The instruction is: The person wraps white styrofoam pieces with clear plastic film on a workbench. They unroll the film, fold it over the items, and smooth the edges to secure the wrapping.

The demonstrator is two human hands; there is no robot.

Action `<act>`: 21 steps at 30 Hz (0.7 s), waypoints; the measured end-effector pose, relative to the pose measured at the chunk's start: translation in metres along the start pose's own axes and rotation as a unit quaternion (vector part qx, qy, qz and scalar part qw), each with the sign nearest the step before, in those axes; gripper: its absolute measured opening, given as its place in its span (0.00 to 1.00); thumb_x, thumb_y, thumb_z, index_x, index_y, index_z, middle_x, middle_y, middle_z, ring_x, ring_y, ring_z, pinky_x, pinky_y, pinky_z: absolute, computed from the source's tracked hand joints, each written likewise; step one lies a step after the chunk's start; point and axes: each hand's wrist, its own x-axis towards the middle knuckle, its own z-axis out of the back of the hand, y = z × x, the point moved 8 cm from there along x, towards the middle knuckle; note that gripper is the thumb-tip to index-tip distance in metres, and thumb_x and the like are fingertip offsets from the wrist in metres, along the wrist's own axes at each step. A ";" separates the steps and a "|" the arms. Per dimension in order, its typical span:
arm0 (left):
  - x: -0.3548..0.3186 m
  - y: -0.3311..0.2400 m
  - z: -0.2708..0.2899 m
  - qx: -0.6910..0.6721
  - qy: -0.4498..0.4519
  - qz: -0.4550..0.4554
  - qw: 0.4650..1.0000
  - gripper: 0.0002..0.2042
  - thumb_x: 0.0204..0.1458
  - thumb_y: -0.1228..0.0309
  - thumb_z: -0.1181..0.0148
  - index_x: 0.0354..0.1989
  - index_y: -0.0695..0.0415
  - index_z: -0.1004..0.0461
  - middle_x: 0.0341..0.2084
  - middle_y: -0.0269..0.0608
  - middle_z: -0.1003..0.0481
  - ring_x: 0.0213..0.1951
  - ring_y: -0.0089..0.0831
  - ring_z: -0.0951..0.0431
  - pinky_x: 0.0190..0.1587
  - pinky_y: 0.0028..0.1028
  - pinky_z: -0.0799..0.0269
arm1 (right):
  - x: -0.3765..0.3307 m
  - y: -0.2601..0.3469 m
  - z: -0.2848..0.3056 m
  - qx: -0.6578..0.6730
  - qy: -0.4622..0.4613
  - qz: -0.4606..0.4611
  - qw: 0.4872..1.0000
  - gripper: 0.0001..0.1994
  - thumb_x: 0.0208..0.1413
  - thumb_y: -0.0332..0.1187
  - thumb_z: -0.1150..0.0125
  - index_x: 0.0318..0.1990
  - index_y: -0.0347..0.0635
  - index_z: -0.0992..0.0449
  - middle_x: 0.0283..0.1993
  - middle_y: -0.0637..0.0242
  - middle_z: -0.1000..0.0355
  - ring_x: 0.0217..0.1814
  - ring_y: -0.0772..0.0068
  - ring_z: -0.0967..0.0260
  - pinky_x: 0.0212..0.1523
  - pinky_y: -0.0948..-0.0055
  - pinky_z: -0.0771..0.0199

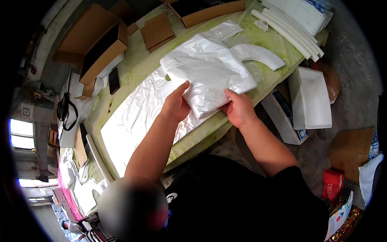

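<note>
A crinkled white plastic bag (205,68) lies in front of me, its near edge lifted a little off the table. My left hand (177,101) grips its left near side, thumb on top. At the right near corner my right hand (240,108) pinches it, thumb above and fingers underneath, partly hidden. A shiny white plastic sheet (131,117) spreads beneath and to the left. From the bag's far right side a curved white strip (260,54) sticks out over some clear film.
A table with a green patterned cover (141,68) carries open cardboard boxes (102,52), flat cardboard pieces (157,31), a black phone (114,80) and white foam tubes (290,34). White foam boxes (310,99) stand on the floor to the right, near a red package (333,184).
</note>
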 end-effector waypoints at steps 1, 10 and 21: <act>0.006 0.002 0.002 -0.001 -0.011 0.002 1.000 0.26 0.65 0.68 0.44 0.67 0.69 0.41 0.61 0.54 0.30 0.61 0.49 0.28 0.67 0.43 0.33 | 0.000 0.000 0.000 0.002 0.004 -0.004 1.000 0.21 0.66 0.32 0.43 0.64 0.35 0.35 0.61 0.57 0.30 0.58 0.57 0.28 0.52 0.53 0.22; 0.015 -0.048 -0.025 0.202 -0.077 -0.183 0.959 0.23 0.57 0.77 0.36 0.60 0.68 0.34 0.49 0.53 0.22 0.47 0.43 0.19 0.55 0.40 0.21 | -0.042 0.024 0.027 -0.039 -0.018 -0.024 0.999 0.16 0.66 0.31 0.45 0.59 0.39 0.34 0.52 0.61 0.28 0.50 0.62 0.26 0.50 0.56 0.22; -0.096 -0.096 -0.197 0.756 0.030 -0.358 0.547 0.21 0.52 0.68 0.34 0.54 0.63 0.23 0.38 0.51 0.18 0.39 0.40 0.16 0.47 0.37 0.21 | -0.105 0.068 -0.017 -0.032 0.074 0.067 0.994 0.34 0.66 0.37 0.39 0.74 0.44 0.48 0.66 0.56 0.35 0.66 0.56 0.34 0.62 0.53 0.29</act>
